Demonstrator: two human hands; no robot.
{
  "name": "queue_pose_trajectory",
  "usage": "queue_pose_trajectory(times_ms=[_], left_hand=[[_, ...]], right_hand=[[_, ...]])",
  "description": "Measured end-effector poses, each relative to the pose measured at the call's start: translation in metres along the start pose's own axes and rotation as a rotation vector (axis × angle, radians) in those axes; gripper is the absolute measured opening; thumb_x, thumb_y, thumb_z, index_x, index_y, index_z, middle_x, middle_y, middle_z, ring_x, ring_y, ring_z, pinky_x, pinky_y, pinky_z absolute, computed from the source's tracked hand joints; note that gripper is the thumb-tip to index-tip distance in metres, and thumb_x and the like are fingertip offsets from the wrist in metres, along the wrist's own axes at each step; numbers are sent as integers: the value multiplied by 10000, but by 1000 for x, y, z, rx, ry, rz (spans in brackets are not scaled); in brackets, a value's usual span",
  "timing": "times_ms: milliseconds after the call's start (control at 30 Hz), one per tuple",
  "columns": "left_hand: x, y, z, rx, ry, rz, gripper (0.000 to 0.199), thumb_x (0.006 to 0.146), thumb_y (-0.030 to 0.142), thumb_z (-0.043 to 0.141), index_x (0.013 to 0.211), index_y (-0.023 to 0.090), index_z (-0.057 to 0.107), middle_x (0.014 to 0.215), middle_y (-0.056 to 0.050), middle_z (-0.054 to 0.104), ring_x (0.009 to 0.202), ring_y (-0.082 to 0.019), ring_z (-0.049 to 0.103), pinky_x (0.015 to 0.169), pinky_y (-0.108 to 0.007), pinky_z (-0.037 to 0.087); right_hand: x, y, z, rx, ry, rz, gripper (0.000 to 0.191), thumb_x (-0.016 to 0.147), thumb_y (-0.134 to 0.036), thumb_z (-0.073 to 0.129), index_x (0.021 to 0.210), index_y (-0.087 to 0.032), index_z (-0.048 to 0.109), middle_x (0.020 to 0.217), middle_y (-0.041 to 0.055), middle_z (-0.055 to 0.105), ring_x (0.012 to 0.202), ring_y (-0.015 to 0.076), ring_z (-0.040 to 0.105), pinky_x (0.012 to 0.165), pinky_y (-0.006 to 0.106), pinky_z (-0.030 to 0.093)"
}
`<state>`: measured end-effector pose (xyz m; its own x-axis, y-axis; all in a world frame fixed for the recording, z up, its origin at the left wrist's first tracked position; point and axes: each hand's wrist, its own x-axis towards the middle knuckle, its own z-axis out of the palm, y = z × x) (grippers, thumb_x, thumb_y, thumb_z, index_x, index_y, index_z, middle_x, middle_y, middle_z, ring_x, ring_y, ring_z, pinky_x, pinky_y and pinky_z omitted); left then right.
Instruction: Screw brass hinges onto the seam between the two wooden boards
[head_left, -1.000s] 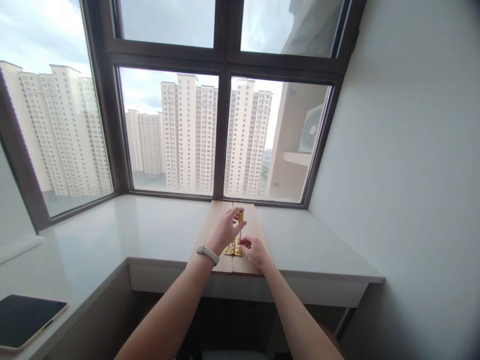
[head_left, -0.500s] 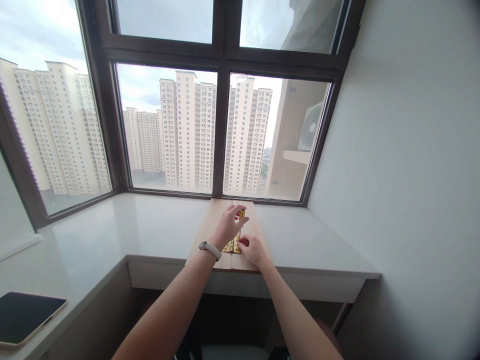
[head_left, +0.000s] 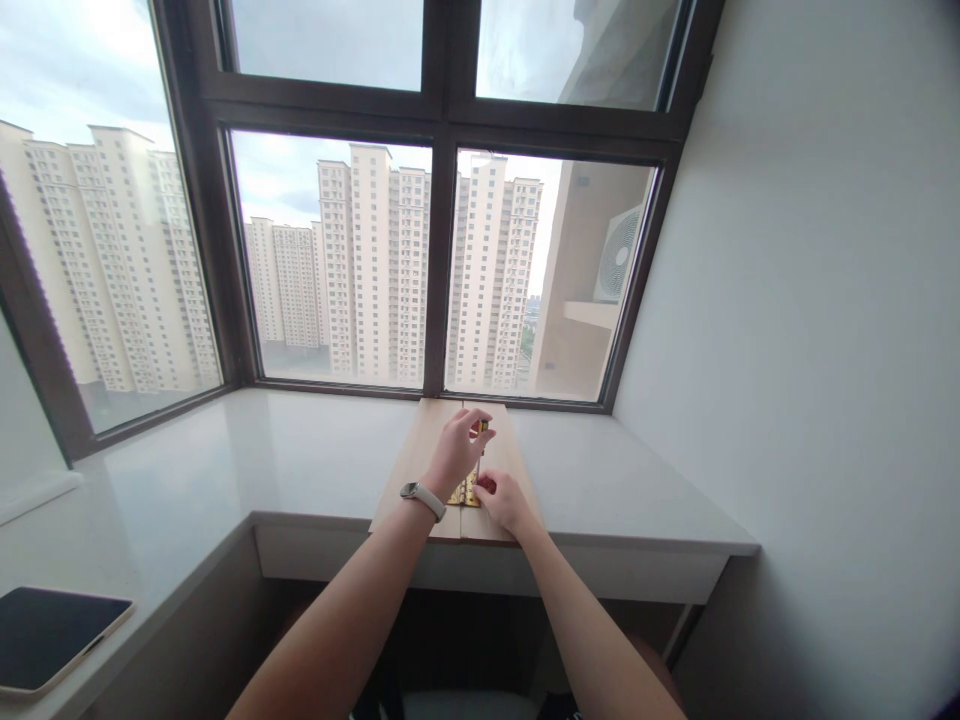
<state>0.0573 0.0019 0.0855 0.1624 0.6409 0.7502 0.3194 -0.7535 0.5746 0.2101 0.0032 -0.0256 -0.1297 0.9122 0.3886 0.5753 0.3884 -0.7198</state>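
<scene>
Two pale wooden boards (head_left: 412,465) lie side by side on the white counter, with a gold hinge (head_left: 471,492) across their seam near the front edge. My left hand (head_left: 454,450), a watch on its wrist, grips the yellow and black handle of a screwdriver (head_left: 484,427). The screwdriver stands upright over the right leaf of the hinge, its shaft pointing down. Low beside the shaft, my right hand (head_left: 502,500) has its fingers pinched together at the hinge. What they hold there, if anything, is too small to make out.
A tablet (head_left: 52,640) lies at the left on the white counter (head_left: 315,450). Dark-framed windows (head_left: 437,260) rise behind the counter, and a white wall (head_left: 810,300) stands at the right. The counter's front edge runs just before the boards.
The fingers of my left hand have shifted slightly around the screwdriver handle, and less of the handle shows. My right hand stays at the hinge.
</scene>
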Motion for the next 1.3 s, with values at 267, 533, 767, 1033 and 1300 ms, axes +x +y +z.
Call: queue_pose_trajectory(times_ms=[267,533,767,1033,1300], left_hand=[[-2,2,1,-6,-24,17,264,984,223,567,1229,236,664,1050,-71,709,894,-177,683,862,-355,603],[-4,4,1,-23,-28,11,253,980,201,567,1201,221,690,1110,-86,688,869,-170,686,841,-346,610],[-6,6,2,2,4,43,197,940,246,666,1132,228,707,1090,-76,684,918,-187,676,855,-348,607],[-8,0,6,10,16,58,272,1001,205,552,1252,235,653,1062,-75,699,902,-182,686,850,-354,605],[-9,-2,8,-21,29,46,231,953,217,638,1177,239,694,1108,-76,674,849,-164,693,804,-333,628]], right_hand=[[0,0,1,-18,-4,1,157,835,-326,605,824,-206,705,788,39,735,734,199,661,716,305,500],[0,-1,0,-41,-5,-8,161,844,-339,604,815,-208,693,778,37,729,709,193,643,694,302,484],[-1,-3,0,-27,0,0,164,833,-344,602,805,-208,691,761,38,718,693,195,632,677,306,476],[0,-1,1,-48,-3,-1,160,839,-334,608,787,-195,669,761,39,714,687,182,617,670,290,453],[-1,-1,1,-18,-6,-6,149,847,-328,607,796,-196,653,743,32,699,678,176,606,664,280,450]])
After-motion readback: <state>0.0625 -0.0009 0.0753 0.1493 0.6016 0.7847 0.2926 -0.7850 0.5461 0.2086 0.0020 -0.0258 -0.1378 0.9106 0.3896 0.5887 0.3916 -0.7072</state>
